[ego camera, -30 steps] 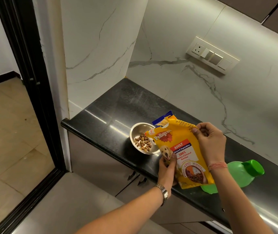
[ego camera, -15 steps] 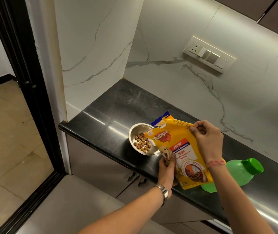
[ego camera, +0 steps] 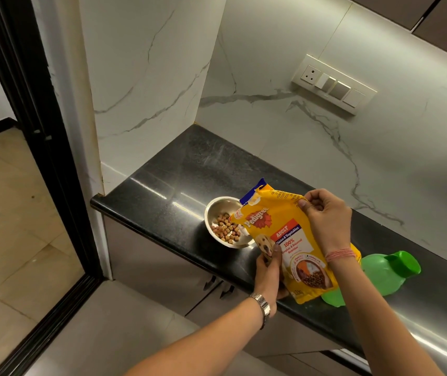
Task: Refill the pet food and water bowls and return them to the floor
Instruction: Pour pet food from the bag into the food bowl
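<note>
We saw the right hand (ego camera: 325, 221) pinching the top edge of the yellow pet food bag (ego camera: 284, 240), while the left hand (ego camera: 270, 272) gripped its lower left side. The bag leaned over the steel bowl (ego camera: 217, 213), which held brown kibble (ego camera: 226, 231). The bowl sat on the black countertop (ego camera: 179, 183); a green bottle (ego camera: 385, 270) lay behind the bag, away from the bowl.

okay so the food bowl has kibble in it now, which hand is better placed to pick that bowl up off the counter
Left, probably. The left hand grips the food bag's lower edge right beside the steel bowl. The right hand pinches the bag's top, on the bag's far side from the bowl.
</note>
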